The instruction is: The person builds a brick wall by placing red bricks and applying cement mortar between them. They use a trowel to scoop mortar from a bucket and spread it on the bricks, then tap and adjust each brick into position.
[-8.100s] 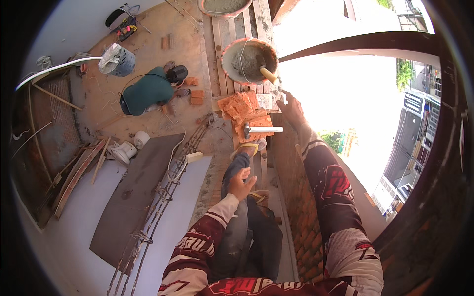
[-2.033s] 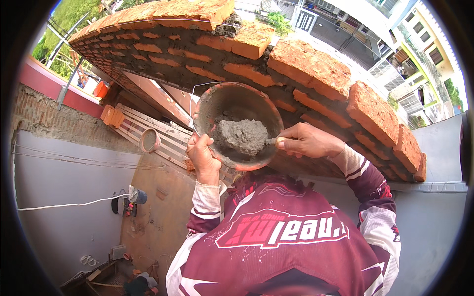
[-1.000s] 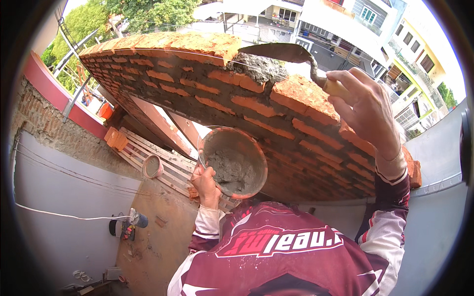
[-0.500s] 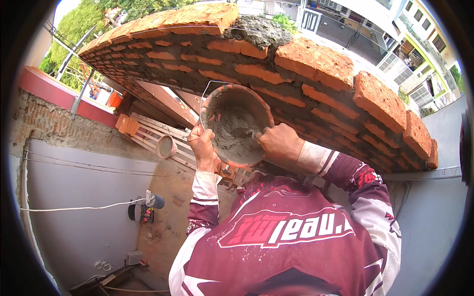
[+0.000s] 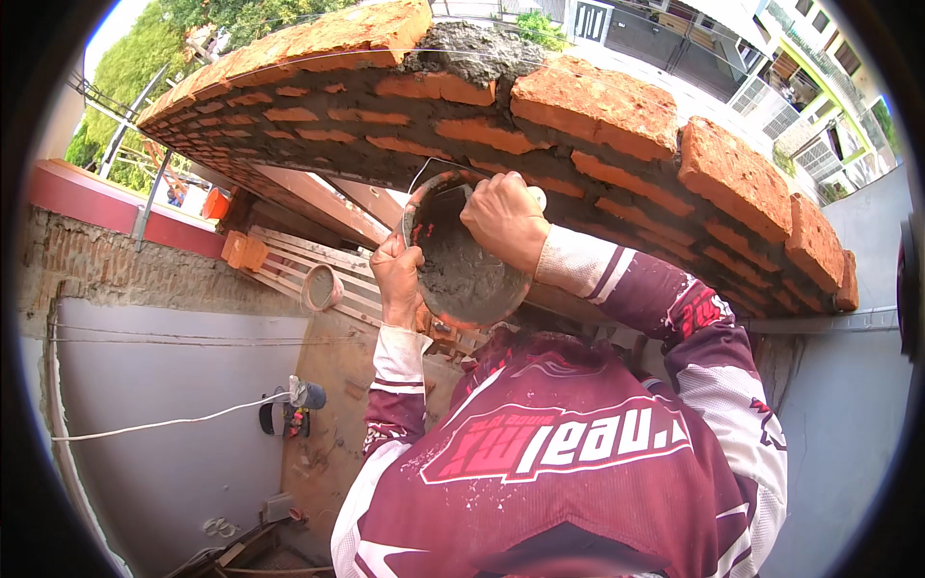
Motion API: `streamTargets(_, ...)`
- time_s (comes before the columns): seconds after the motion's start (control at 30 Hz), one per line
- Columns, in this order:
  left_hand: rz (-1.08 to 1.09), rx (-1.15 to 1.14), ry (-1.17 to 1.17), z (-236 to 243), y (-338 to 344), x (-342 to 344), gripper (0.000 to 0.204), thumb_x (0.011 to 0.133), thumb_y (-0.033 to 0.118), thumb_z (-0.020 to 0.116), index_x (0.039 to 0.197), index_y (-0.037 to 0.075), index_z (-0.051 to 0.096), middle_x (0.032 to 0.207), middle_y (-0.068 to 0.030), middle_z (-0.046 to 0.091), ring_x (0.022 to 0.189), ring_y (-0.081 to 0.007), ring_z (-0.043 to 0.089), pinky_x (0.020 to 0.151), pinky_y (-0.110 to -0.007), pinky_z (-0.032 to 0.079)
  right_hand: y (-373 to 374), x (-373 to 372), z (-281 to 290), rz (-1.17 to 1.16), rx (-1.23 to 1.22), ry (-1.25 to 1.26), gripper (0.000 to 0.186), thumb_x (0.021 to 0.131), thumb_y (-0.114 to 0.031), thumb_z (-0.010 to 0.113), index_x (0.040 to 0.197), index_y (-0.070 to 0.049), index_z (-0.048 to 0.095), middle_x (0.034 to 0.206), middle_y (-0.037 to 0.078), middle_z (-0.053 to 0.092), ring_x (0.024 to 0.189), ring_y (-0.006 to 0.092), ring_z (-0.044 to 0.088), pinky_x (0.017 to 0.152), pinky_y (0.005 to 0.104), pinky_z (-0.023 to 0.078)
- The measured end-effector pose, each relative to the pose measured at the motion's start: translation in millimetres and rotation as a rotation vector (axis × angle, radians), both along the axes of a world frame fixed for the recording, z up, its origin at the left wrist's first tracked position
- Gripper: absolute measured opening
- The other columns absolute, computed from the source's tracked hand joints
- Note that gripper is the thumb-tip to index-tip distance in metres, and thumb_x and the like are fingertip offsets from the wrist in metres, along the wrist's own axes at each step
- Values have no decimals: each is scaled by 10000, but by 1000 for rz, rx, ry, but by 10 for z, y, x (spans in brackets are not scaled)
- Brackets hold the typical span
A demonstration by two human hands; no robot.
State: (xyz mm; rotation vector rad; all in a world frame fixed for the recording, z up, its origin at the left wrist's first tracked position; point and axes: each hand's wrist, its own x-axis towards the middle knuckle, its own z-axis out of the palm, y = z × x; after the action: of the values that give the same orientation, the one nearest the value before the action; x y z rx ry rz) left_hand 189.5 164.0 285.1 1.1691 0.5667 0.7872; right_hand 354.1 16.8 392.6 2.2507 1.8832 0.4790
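My L hand [image 5: 395,275] grips the bucket [image 5: 511,299] at its rim, just this side of the brick wall [image 5: 376,128]; my R hand [image 5: 508,222] is closed round the trowel [image 5: 538,198], blade mostly hidden. Done afaict: lower courses laid, top-course bricks [image 5: 595,104] set either side of a gap, w/ mortar heap [image 5: 479,50] in it. Left, prob.: gap's brick, n/y on. Some mix [image 5: 462,265] remains.
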Motion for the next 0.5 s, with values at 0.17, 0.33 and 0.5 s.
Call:
streamTargets(0.17, -11, 26, -35, 14, -1, 90, 284, 683, -129, 514, 877, -27, 694, 836, 18, 649, 702, -69, 559, 647, -216, 438, -9, -368, -48, 234, -4, -125, 203, 772, -232, 678, 660, -63, 659, 653, 58, 585, 620, 166, 584, 527, 340, 379)
streamTargets(0.33, 100, 25, 9, 258, -94, 103, 202, 718, -135, 533, 808, -19, 671, 790, 77, 578, 668, -14, 454, 611, -196, 370, -197, -65, -308, 302, 60, -4, 174, 799, -180, 649, 776, -8, 667, 684, 88, 636, 634, 211, 639, 543, 359, 439)
streamTargets(0.5, 149, 343, 32, 270, -193, 228, 256, 708, -138, 545, 625, 49, 391, 803, 76, 594, 648, 6, 378, 552, -214, 288, 8, 212, -657, 25, -25, 36, 140, 765, -192, 682, 761, -59, 724, 697, 52, 651, 640, 233, 666, 538, 391, 499)
